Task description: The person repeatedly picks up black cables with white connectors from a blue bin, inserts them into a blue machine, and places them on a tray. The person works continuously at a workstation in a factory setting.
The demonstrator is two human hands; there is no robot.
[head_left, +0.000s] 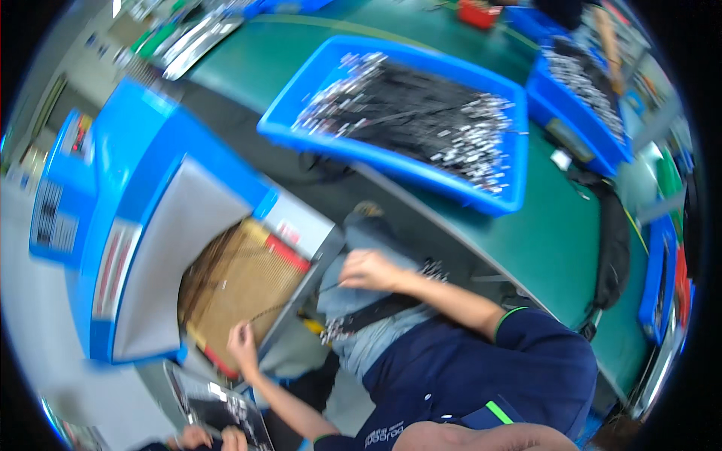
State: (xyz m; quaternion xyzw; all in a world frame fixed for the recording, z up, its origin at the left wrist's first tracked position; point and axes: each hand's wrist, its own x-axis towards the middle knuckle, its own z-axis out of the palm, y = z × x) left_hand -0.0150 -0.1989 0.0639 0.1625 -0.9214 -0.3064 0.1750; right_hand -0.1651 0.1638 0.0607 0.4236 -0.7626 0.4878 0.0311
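A thin black cable [267,311] runs between my two hands across the front edge of the blue machine. My left hand [242,347] is closed on one end, over the brown mesh conveyor belt [244,282]. Above my lap, my right hand [368,270] is closed in a pinch, and the cable appears to run into its fingers. A bundle of black cables [380,312] with shiny metal ends lies across my thighs, below my right hand. More dark cables [207,274] rest on the belt at the machine's opening. Motion blur hides fine detail.
The blue machine [150,143] stands at left. A large blue bin [301,139] full of black cables sits on the green table [481,240], with another blue bin [568,135] beyond it. A black pouch-like item [613,248] lies rightward. Another person's hands [210,437] hold a tray at lower left.
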